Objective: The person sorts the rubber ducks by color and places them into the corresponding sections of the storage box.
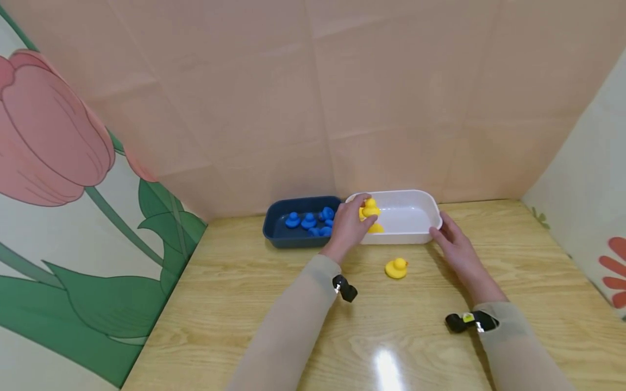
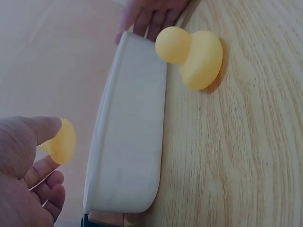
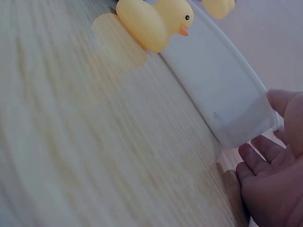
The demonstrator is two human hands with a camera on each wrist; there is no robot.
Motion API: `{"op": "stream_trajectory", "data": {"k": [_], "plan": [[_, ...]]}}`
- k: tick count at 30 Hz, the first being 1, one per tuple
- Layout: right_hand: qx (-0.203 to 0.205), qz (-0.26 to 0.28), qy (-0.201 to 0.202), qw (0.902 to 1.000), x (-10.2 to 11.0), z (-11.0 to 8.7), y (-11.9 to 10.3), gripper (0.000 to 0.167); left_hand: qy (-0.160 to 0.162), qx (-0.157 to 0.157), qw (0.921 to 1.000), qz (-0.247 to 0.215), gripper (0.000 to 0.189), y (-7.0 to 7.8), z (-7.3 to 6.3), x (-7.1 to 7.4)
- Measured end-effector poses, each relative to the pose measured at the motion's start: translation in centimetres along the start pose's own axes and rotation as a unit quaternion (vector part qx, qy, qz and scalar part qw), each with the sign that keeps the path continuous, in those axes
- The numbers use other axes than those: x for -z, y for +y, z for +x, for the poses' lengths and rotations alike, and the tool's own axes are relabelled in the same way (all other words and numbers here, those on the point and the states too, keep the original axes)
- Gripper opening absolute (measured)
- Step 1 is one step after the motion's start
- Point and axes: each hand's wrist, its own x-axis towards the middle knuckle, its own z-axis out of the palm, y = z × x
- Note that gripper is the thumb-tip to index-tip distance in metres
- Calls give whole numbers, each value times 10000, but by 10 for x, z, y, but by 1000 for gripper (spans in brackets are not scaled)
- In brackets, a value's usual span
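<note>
My left hand [image 1: 348,224] pinches a yellow toy duck [image 1: 371,208] between thumb and fingers, over the left end of a white tray [image 1: 408,217]. In the left wrist view the held duck [image 2: 64,142] shows above the tray's rim. Below it, more yellow [image 1: 375,228] lies inside the tray, partly hidden by the hand. My right hand [image 1: 457,247] grips the tray's right end, thumb at the rim and fingers around the outside corner. Another yellow duck [image 1: 396,268] sits on the table in front of the tray, its orange beak pointing right.
A dark blue tray [image 1: 288,240] stands left of the white one, with several blue ducks [image 1: 308,221] inside; my left hand covers its right part. Both trays stand close to the paper-covered back wall [image 1: 244,136]. Wood-grain table [image 1: 235,304] spreads in front.
</note>
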Motion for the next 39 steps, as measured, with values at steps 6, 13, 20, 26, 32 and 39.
{"op": "stream_trajectory", "data": {"k": [6, 13, 20, 26, 32, 39], "plan": [[-30, 13, 1, 10000, 0, 2, 1, 87, -87, 48, 9999, 141, 67, -3, 2, -2], [24, 100, -6, 9999, 1, 0, -1, 89, -76, 87, 9999, 128, 65, -2, -3, -2], [23, 122, -28, 9999, 2, -1, -1, 89, 81, -8, 10000, -14, 62, 4, -13, 2], [-37, 93, -54, 9999, 4, 0, 0, 89, 174, -52, 9996, -200, 60, 6, -27, 3], [-89, -15, -22, 10000, 5, 2, 0, 92, 174, 101, 9985, -511, 61, 11, -44, 4], [-37, -68, -11, 10000, 5, 0, -1, 92, 54, 158, 9973, -712, 62, 11, -63, 1]]}}
